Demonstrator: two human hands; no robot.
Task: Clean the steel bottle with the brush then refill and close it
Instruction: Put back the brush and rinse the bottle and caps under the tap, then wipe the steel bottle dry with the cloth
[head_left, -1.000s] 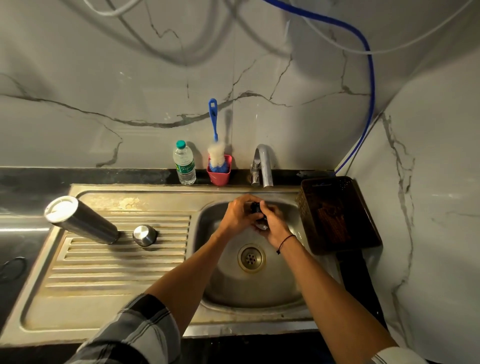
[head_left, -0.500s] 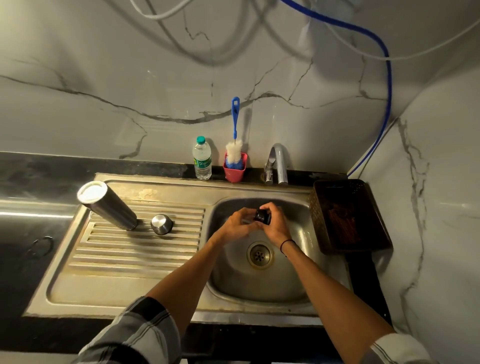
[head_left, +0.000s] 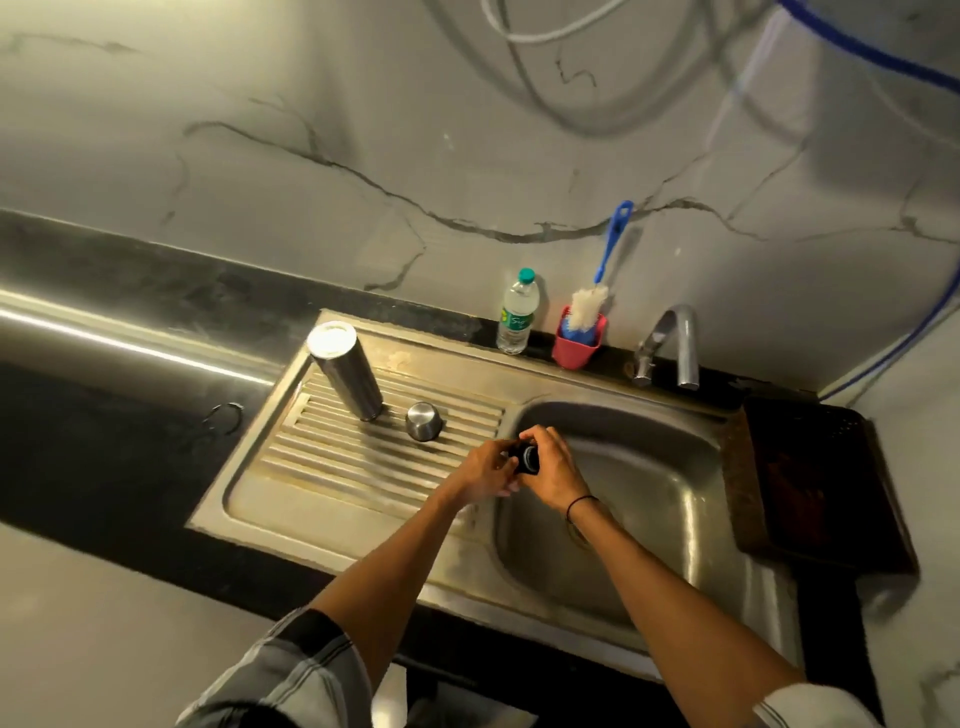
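Observation:
The steel bottle (head_left: 347, 375) stands upside down on the ribbed drainboard (head_left: 332, 467), with a round steel cap (head_left: 423, 420) beside it. My left hand (head_left: 485, 470) and my right hand (head_left: 551, 465) meet over the left rim of the sink basin (head_left: 649, 499), both gripping a small black stopper (head_left: 525, 457) between them. The bottle brush (head_left: 597, 291), blue-handled with white bristles, stands in a red cup (head_left: 576, 347) against the back wall.
A plastic water bottle (head_left: 517, 312) with a green cap stands left of the red cup. The steel tap (head_left: 672, 345) arches over the basin's back edge. A dark tray (head_left: 821, 483) sits right of the sink. Hoses hang on the marble wall.
Both hands have carried the black stopper from under the tap leftward, toward the drainboard side of the basin. The camera has swung left and tilted.

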